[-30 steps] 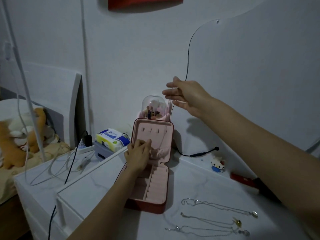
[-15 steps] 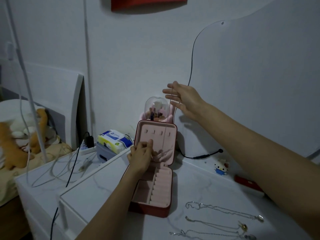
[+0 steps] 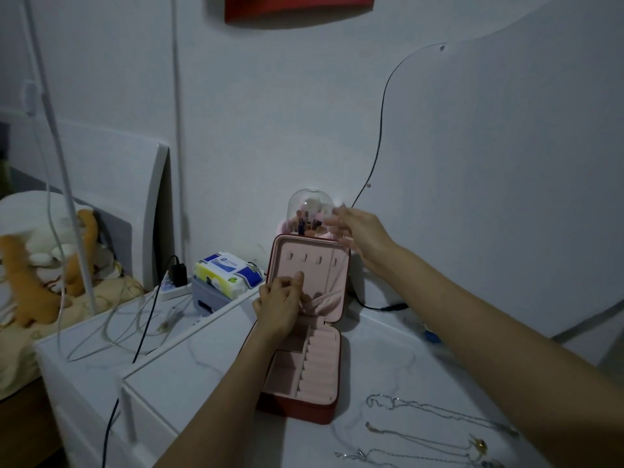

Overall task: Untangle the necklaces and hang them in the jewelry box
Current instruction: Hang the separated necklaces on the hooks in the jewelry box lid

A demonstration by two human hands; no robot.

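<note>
We see a red jewelry box with a pale pink lining (image 3: 312, 376) standing open on the white marbled surface (image 3: 202, 366), its lid upright and its tray of ring rolls lying flat toward us. The left hand (image 3: 278, 307) is inside the lid, just under the row of small hooks, with its fingers (image 3: 299, 276) curled together as if pinching something fine; we cannot make out what they hold, because the chain there is too thin and the light too dim. A faint thin necklace chain (image 3: 339, 282) runs down the right side of the lid toward the gathered pink pocket. The right hand (image 3: 358, 231) is at the lid's upper right corner, blurred, its fingers loosely spread; whether it touches the chain or the lid we cannot tell.

Three more silver and gold necklaces (image 3: 435, 430) lie loose on the surface at lower right, apart from the box; the nearest one is cut off by the frame's edge and partly hidden by the right forearm. Behind the box stands a clear dome-lidded holder of small brushes (image 3: 309, 212), its base hidden by the lid. A black cable (image 3: 380, 130) hangs down the wall. To the left sit a blue-and-yellow tissue pack (image 3: 228, 273) and an orange plush toy (image 3: 40, 265) on the bed.
</note>
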